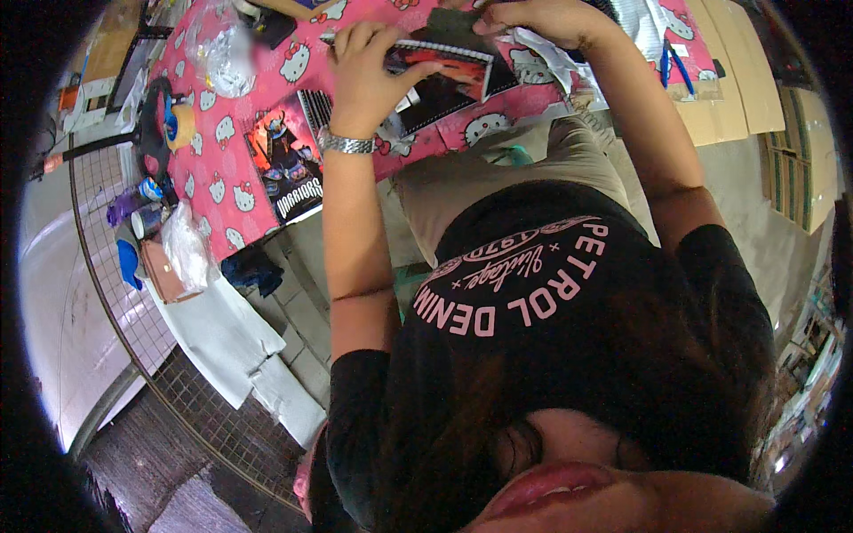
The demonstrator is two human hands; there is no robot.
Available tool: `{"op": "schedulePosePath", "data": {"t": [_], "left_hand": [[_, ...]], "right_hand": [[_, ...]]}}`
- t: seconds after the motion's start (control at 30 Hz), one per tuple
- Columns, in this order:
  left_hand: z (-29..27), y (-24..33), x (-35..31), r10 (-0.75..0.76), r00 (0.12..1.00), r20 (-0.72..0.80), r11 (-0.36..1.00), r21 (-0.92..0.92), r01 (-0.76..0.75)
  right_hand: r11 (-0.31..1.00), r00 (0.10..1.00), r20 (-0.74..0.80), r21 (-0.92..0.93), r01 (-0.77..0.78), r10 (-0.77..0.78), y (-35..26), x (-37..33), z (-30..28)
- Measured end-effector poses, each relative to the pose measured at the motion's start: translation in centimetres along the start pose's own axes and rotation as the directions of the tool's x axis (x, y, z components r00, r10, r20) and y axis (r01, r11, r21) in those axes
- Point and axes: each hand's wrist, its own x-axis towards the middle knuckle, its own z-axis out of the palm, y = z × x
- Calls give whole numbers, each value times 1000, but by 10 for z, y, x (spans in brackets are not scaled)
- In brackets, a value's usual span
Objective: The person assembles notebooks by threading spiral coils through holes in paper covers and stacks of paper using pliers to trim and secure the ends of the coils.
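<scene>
— Where were the hands?

— Both were up at the table with the pink cartoon-cat cloth (233, 191). The left hand (369, 75), a metal wristwatch (346, 143) on its wrist, lay fingers-down on a spiral-bound picture calendar (440, 80), pressing its near corner; the fingers were curled onto the page, not closed around it.

— And the right one?

— The right hand (542, 19) sat at the far edge of the same calendar, fingertips pinched together on the top of the sheet, beside a crumpled white wrapper (551, 58).

— Where did the calendar lie?

— Flat on the cloth, between the two hands, near the table's front edge and above the person's lap.

— What else was about?

— A second spiral-bound print with an armoured figure (286, 160) lay just left of the left wrist. Farther left sat a clear plastic bag (222, 53) and a roll of tape (180, 124). Blue-handled pliers (675, 67) lay well off to the right.
</scene>
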Motion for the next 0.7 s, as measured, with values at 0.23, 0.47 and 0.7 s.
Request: {"op": "schedulePosePath", "data": {"t": [0.23, 0.47, 0.7], "left_hand": [[-3, 19, -2, 35, 998, -44, 998, -54, -37], [3, 46, -15, -42, 999, 1, 999, 21, 42], [-11, 46, -17, -6, 998, 56, 998, -58, 9]], "right_hand": [[974, 972, 155, 174, 147, -175, -10, -15, 8], [895, 956, 128, 402, 194, -264, 21, -30, 25], [980, 984, 34, 97, 172, -176, 23, -20, 25]]}}
